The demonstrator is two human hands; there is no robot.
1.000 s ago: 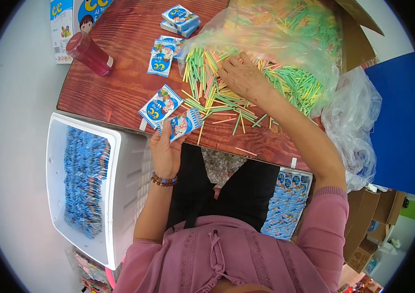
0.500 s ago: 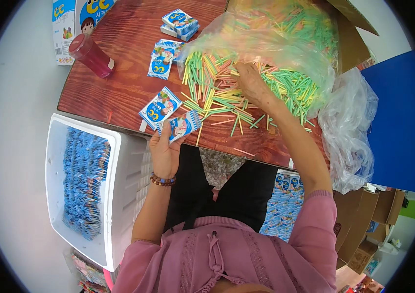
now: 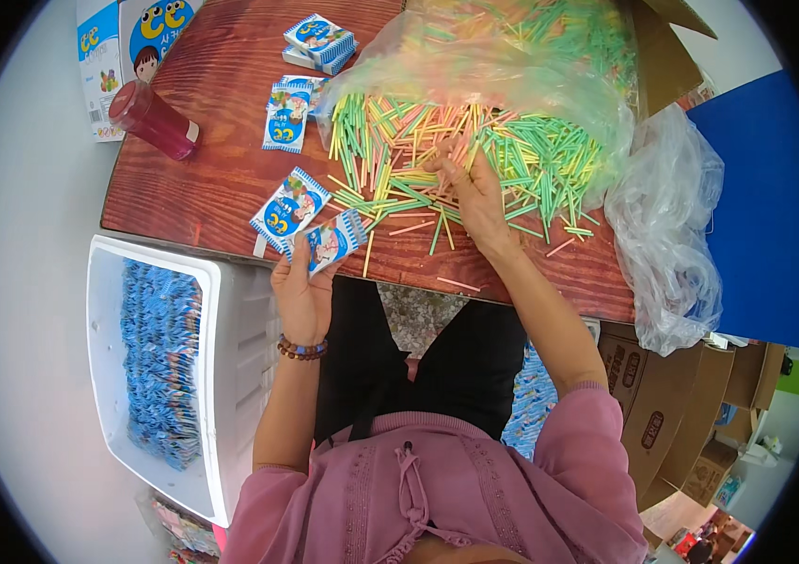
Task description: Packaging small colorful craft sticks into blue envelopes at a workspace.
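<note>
"Left hand and right hand: both at the wooden table?"

"Yes. Left hand at the front edge, right hand farther in, over the pile."

"And tubs, bags, boxes? Full of what?"

"Off to the left, below the table, a white plastic tub, with rows of blue packets squeezed close inside. On the table, a clear plastic bag full of thin sticks, green, yellow and pink, spilling out onto the wood. Beside the bag, a brown cardboard box with its flaps open. Near the table's left edge, a see-through pink jar. Cannot tell about the inside of that."

"Left hand: wide or narrow?"

"Narrow, pinching a blue-and-white packet between thumb and fingers. Cannot tell if also pinching the flat packet just behind it."

"And the right hand?"

"Narrow too, with bent fingers round a few pink and yellow sticks. Too jumbled to count."

"Where to look for the rest?"

"For loose sticks, look around the right hand, with some strays between both hands. For more packets, look past the left hand: first an overlapping pair, then a small stack farther back."
</note>
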